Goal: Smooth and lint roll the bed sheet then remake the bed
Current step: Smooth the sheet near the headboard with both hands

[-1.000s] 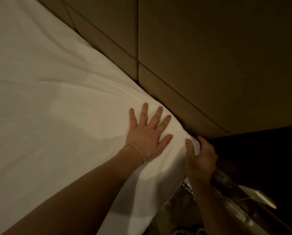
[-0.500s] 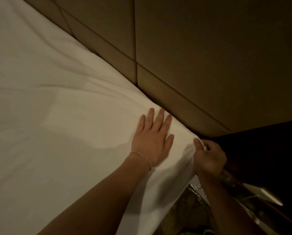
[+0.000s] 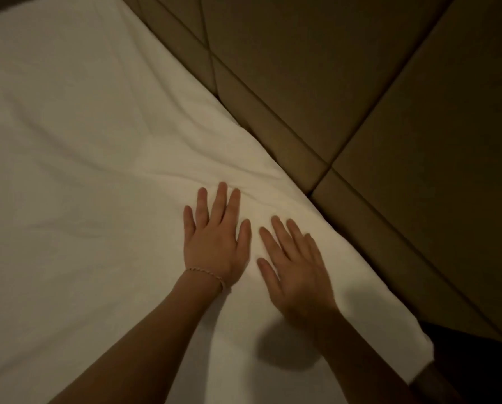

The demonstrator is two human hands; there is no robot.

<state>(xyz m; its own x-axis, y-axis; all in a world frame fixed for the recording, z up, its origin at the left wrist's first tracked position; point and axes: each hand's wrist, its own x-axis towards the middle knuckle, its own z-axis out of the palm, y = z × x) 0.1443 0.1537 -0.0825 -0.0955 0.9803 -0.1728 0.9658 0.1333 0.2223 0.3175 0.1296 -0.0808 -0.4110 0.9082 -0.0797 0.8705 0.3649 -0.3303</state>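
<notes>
Padded headboard [image 3: 360,91] backs the bed | your right hand [image 3: 299,269] has let go of the sheet corner, now flat, fingers straight, beside your flat left hand [image 3: 215,240] | white bed sheet [image 3: 83,170] lies creased against the headboard

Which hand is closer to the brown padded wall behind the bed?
The right hand. It lies flat on the white sheet close to the edge along the padded wall. The left hand lies flat beside it, farther in on the bed.
</notes>
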